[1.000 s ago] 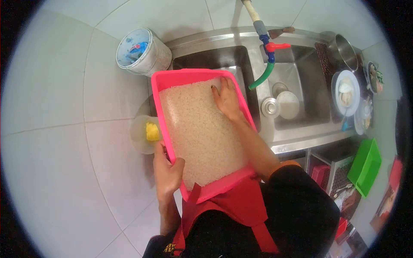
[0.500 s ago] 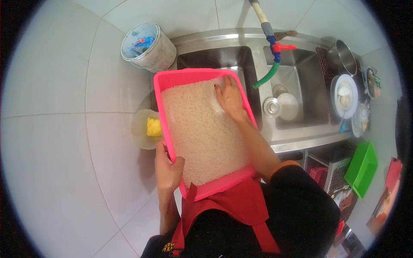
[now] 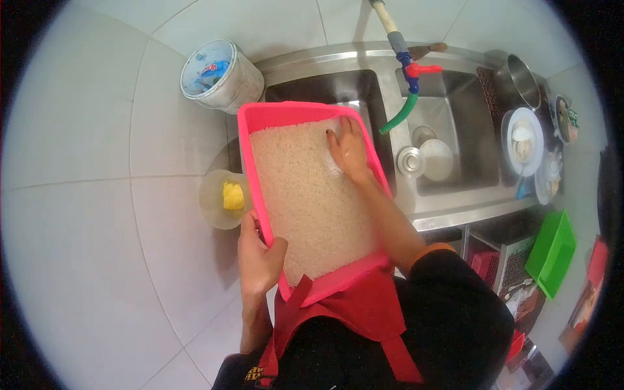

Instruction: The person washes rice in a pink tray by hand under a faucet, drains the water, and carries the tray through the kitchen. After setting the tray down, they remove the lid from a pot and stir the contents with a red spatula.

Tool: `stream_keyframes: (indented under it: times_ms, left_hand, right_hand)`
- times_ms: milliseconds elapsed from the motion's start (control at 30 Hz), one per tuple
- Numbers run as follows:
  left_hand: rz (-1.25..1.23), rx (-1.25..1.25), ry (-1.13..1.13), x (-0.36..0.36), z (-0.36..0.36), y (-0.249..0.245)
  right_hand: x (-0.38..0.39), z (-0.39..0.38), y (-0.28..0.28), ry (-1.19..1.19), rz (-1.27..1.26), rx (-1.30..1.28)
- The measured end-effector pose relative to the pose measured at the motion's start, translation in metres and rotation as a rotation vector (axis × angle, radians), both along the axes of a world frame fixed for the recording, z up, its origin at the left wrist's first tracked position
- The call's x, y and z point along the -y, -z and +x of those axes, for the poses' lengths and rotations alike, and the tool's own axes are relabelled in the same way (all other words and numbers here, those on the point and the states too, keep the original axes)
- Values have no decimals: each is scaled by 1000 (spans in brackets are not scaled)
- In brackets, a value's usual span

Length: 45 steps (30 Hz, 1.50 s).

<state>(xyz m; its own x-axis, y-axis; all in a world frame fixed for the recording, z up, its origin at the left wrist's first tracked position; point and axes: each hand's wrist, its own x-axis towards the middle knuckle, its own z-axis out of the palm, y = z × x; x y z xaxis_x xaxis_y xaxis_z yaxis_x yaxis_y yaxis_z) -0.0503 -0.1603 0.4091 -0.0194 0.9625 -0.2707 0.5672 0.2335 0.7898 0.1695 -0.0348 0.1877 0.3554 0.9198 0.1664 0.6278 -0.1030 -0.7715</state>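
Note:
A pink rectangular tub (image 3: pixel 263 214) is filled with pale wet rice-like grains (image 3: pixel 305 201) and is tilted toward the sink. My left hand (image 3: pixel 260 257) grips its left rim, the thumb on top and the fingers partly hidden beneath. At the tub's far right corner lies my right hand (image 3: pixel 349 151), on the grains and against the rim, its thumb apart from the other fingers. A little whitish water shows beside it. The tub's near edge rests against a red apron (image 3: pixel 364 302).
A steel double sink (image 3: pixel 455 211) is beyond the tub, with a green hose (image 3: pixel 400 116) over its divider. A white bucket (image 3: pixel 237 84) stands at the back left; a bowl (image 3: pixel 211 211) holds a yellow sponge (image 3: pixel 233 195). Plates (image 3: pixel 525 140) and a green basket (image 3: pixel 551 253) are right.
The view has shifted slightly. The tub and my left hand appear a little further right in the picture; both hands keep their places on the tub.

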Motion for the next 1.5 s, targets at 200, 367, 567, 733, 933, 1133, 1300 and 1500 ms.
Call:
stream_keyframes:
  times_ms: [200, 367, 567, 733, 933, 1133, 1300, 1500]
  left_hand:
    - [25, 15, 6, 0, 10, -6]
    - [10, 23, 15, 0, 15, -10]
    - [0, -24, 30, 0, 17, -12]
    - [14, 1, 17, 0, 18, -10]
    - [7, 13, 9, 0, 12, -8]
    - [23, 93, -9, 8, -2, 1]
    - [41, 113, -10, 18, -13, 6]
    - [-13, 75, -38, 23, -21, 2]
  right_hand:
    - [3, 2, 1, 4, -14, -23]
    - [6, 4, -8, -3, -18, -50]
    - [6, 6, -4, -10, 6, -49]
    - [5, 4, -3, 7, 24, -37]
    - [4, 2, -3, 12, 52, -5]
    - [3, -3, -4, -12, 35, 36]
    - [4, -8, -5, -54, 49, 66]
    - [7, -14, -10, -79, 52, 94]
